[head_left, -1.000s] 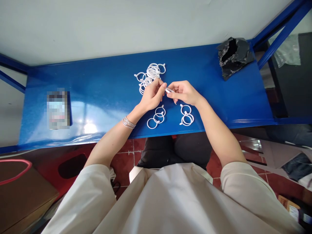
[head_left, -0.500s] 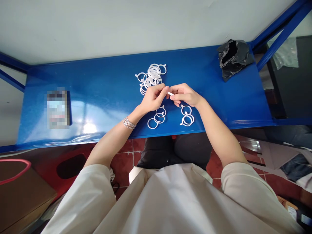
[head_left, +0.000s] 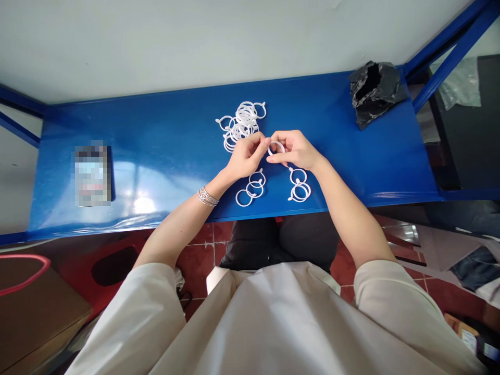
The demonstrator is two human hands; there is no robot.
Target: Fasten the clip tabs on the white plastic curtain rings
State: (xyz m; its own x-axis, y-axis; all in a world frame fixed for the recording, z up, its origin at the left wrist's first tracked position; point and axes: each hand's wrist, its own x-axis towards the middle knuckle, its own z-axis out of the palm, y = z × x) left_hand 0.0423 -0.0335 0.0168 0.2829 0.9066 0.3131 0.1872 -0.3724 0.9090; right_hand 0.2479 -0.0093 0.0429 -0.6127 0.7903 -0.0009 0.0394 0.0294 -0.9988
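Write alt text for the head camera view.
The person's left hand and right hand hold a white plastic ring above a blue metal shelf. A loose pile of similar rings lies beyond them, and two small groups lie nearer the edge.

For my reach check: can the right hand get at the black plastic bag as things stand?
Probably yes: the right hand holds a white plastic ring with the left hand, but nothing stands on the blue shelf between it and the black plastic bag.
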